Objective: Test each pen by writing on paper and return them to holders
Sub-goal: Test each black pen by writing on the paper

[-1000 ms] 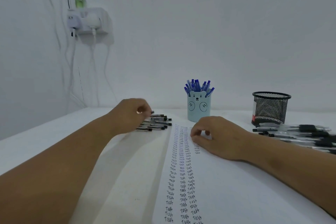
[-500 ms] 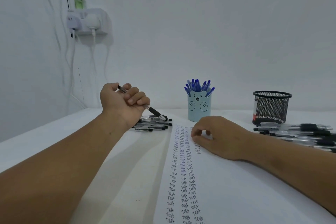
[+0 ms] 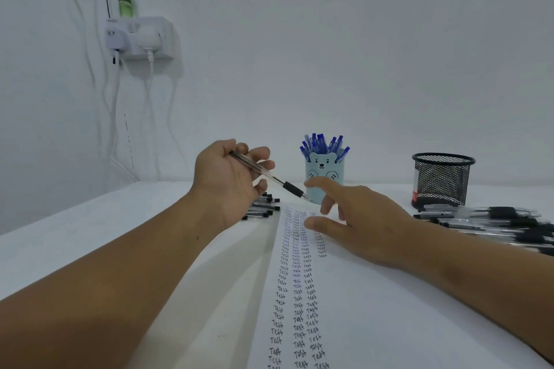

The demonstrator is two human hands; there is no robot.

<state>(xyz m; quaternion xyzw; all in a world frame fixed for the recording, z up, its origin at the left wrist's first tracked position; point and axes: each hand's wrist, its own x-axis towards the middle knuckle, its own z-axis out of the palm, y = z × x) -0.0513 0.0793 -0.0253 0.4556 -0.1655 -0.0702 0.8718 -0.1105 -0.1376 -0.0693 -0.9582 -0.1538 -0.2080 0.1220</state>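
1. Left hand [image 3: 230, 180]: raised above the table, palm up, fingers curled round a clear pen [image 3: 263, 172] with a black grip, tip angled down toward the right.
2. Right hand [image 3: 356, 219]: fingers spread and loose, holding nothing, just short of the pen tip, above the paper [image 3: 344, 302].
3. Paper: lying on the table [image 3: 75, 234], filled with columns of "Test".
4. Behind the left hand: small pile of black pens [image 3: 263, 208].
5. Further back: blue bear holder [image 3: 323, 172] full of blue pens.
6. Far right: black mesh holder [image 3: 442, 178], more black pens [image 3: 494, 222] lying in front.
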